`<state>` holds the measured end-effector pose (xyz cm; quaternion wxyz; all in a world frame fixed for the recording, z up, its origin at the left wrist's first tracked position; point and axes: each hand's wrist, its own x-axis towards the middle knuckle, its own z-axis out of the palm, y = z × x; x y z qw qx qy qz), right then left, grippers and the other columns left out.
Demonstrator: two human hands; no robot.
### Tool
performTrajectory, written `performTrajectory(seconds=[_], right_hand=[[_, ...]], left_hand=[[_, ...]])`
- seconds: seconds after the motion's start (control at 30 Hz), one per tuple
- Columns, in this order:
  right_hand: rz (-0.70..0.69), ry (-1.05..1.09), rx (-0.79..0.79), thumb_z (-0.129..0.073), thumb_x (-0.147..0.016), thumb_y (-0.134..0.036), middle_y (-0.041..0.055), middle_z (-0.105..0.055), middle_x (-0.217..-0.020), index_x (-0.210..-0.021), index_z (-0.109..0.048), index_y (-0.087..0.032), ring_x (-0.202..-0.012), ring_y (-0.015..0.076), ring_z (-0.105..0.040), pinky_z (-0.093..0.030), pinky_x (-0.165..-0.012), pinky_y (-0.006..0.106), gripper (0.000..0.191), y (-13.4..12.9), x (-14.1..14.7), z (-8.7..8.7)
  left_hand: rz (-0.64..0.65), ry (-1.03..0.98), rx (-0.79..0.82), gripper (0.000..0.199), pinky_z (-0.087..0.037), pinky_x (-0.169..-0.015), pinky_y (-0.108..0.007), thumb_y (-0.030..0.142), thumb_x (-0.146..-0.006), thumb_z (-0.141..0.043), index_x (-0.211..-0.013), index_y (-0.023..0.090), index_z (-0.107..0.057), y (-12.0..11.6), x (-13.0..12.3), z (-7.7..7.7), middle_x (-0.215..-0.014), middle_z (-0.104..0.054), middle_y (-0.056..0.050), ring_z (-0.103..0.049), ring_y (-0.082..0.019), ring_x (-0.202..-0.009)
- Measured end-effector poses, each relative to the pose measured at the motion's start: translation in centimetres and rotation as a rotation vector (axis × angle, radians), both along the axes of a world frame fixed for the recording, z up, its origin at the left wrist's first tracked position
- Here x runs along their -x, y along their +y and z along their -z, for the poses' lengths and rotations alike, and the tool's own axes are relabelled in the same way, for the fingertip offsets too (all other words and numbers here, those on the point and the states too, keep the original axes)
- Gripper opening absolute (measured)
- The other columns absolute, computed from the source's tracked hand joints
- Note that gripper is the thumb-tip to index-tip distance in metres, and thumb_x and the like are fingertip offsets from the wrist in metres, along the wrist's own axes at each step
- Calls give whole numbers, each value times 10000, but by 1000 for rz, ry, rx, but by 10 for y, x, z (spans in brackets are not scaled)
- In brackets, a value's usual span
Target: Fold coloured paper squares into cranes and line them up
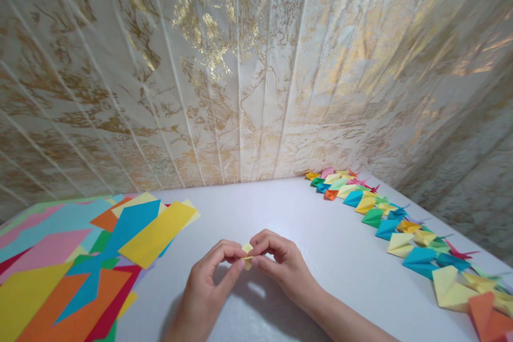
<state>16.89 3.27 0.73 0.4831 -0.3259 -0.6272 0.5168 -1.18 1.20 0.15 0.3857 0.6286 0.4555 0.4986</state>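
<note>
A small folded piece of pale yellow paper (247, 249) is held between both hands, low in the middle of the head view, just above the white table. My left hand (214, 283) pinches its left side between thumb and forefinger. From the right, my right hand (282, 264) pinches the other side with thumb and fingertips. The fingertips hide parts of the paper, so its exact folds are hard to make out.
Flat coloured sheets, among them a yellow one (158, 235), overlap on the left of the white table (236, 208). Several folded paper birds, including a blue one (420, 262), line the right edge. A patterned curtain (240, 64) hangs behind.
</note>
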Motion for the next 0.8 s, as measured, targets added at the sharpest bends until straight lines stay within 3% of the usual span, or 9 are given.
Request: performTrajectory(seconds=[0.17, 0.23, 0.4, 0.6, 0.8], right_hand=[[-4, 83, 70, -794, -807, -405, 13, -662, -802, -712, -697, -185, -745, 148, -609, -468, -739, 279, 259, 0, 1, 3], [-14, 119, 127, -813, -784, -419, 13, -658, -786, -713, -691, -176, -723, 145, -605, -465, -727, 282, 281, -1, 3, 5], [14, 225, 267, -884, -698, -398, -19, -656, -729, -841, -657, -191, -669, 131, -599, -441, -678, 269, 340, -3, 8, 8], [44, 286, 321, -920, -645, -338, -35, -671, -681, -865, -620, -204, -623, 121, -599, -427, -646, 253, 395, -4, 11, 4], [-7, 223, 355, -880, -677, -472, -1, -678, -715, -852, -668, -183, -630, 134, -598, -455, -658, 285, 399, 0, 11, 9]], left_hand=[[-1, -20, 22, 147, -493, -756, -208, 317, -875, -664, -758, 230, -682, -3, 0, 4, -782, -678, 14, -641, -161, -787], [-56, -39, 71, 120, -497, -762, -210, 347, -854, -692, -816, 235, -667, -5, -1, 5, -798, -672, 19, -640, -162, -803], [-213, -105, 152, 271, -509, -765, -233, 407, -799, -723, -972, 246, -589, -10, -6, 4, -808, -677, 26, -651, -170, -809], [-193, -75, 145, 254, -519, -678, -229, 418, -779, -709, -862, 237, -552, -8, -6, 0, -722, -643, 37, -642, -164, -719], [-214, -39, 72, 206, -516, -670, -212, 386, -803, -699, -812, 234, -560, -6, -2, 2, -723, -610, 41, -626, -153, -715]])
